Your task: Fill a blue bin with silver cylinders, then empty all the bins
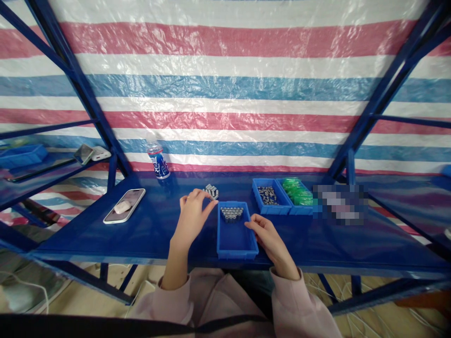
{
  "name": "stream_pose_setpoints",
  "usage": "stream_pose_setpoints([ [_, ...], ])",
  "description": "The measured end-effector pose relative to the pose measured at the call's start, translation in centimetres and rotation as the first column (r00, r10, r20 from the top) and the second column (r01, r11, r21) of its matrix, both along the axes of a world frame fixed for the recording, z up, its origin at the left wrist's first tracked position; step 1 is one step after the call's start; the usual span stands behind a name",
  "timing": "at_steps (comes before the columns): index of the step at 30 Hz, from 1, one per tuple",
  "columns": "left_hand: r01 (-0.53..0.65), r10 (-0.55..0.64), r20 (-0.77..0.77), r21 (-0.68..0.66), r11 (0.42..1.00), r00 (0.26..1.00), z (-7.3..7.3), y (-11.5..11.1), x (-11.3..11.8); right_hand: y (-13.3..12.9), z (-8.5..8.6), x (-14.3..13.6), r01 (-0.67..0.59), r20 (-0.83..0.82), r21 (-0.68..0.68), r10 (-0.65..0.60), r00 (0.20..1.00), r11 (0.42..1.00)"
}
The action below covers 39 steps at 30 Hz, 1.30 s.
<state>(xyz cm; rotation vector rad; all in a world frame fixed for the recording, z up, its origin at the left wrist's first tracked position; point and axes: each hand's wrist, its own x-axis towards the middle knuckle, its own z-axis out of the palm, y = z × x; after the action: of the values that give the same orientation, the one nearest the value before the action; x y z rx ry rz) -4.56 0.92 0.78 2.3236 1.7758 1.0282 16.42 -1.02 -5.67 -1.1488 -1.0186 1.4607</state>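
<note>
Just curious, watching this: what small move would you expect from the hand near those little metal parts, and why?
Probably the left hand closes its fingers on the small metal pieces at its fingertips; the right hand rests on the rim of the blue tray, where similar parts lie in a row.

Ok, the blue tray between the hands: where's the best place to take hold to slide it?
Probably the two long side walls of the blue tray, one hand from each side. The right hand already rests at its right rim; the left hand hovers at the far-left corner.

Bottle (158, 161) label: white print on blue, too small to read (no other text legible).
</note>
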Motion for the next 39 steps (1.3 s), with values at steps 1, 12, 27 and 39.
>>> stream_pose_setpoints([
  [1, 0.061, -0.061, -0.015, 0.008, 0.998, 0.998, 0.1, -0.4, 0.9, 0.0, 0.0, 0.0, 0.001, -0.003, 0.001, -0.001, 1.000, 1.000],
  [12, 0.363, -0.378, -0.181, -0.110, 0.925, 0.908, -1.6, -0.9, 4.9, 0.0, -0.3, 0.2, 0.002, -0.007, 0.017, -0.002, 1.000, 1.000],
  [27, 0.402, -0.433, -0.249, -0.165, 0.901, 0.866, -2.6, -0.6, 5.7, 0.1, -0.6, 0.2, 0.006, 0.000, 0.043, -0.006, 1.000, 0.999],
  [39, 0.337, -0.355, -0.153, -0.132, 0.932, 0.922, -2.1, -0.4, 5.8, 0.0, -0.2, 0.2, 0.002, 0.006, 0.019, -0.002, 1.000, 1.000],
])
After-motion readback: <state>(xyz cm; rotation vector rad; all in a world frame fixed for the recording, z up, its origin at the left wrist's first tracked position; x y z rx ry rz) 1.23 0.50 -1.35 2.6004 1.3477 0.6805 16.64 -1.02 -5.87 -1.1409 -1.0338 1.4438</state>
